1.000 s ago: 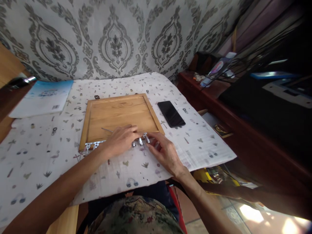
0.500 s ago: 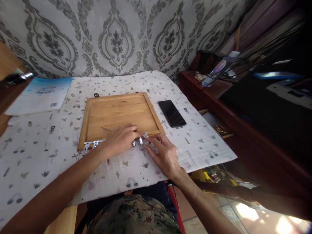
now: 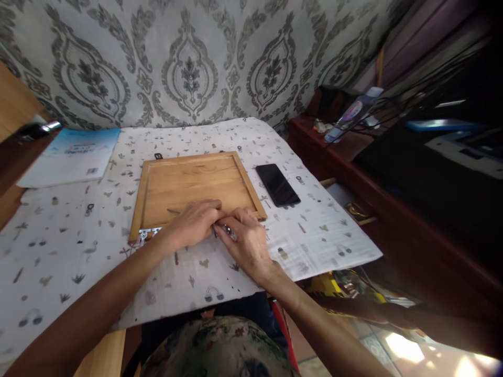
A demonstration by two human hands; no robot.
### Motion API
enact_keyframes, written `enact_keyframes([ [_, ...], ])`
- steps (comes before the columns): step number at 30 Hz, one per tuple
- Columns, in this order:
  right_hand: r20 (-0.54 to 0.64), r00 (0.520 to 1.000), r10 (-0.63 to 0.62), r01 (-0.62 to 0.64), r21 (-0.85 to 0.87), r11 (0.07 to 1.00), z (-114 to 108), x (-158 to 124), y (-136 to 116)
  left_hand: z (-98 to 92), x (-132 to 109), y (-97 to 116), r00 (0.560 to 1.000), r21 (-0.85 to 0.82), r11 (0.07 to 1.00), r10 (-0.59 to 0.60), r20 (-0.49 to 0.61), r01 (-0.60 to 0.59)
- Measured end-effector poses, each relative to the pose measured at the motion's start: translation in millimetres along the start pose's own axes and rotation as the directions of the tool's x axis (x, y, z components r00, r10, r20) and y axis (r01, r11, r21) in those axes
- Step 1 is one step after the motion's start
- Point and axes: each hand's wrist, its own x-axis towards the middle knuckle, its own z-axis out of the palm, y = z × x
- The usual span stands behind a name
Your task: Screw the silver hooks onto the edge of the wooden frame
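A framed wooden panel lies flat on a patterned white cloth. Along its near edge runs a shiny metal strip with fittings, partly covered by my left forearm and hand. My left hand rests over that edge, fingers bent together at the metal parts; what they hold is hidden. Close against it, my right hand pinches at a small shiny metal fitting between thumb and fingers. A thin dark rod pokes out on the panel beside my left hand; its other end is hidden.
Right of the panel lies a black phone. A blue and white booklet sits at the far left of the cloth. On the dark red furniture to the right stand a clear bottle and cables, above an open drawer.
My right hand has moved left and slightly up, closing in on my left hand and covering the metal fittings there. My left hand stays nearly in place. The view has shifted slightly.
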Motion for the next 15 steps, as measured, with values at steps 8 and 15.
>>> enact_keyframes([
  [8, -0.01, 0.986, 0.167, -0.166, 0.063, 0.984, 9.4, 1.4, -7.3, -3.0, 2.6, -6.5, 1.0, -0.075, 0.997, -0.005, 0.018, 0.006],
  [15, -0.013, 0.937, 0.349, -0.336, 0.241, 0.911, 12.8, 7.2, -12.2, 0.7, 4.5, -11.0, 1.0, -0.056, 0.998, 0.004, -0.004, -0.004],
])
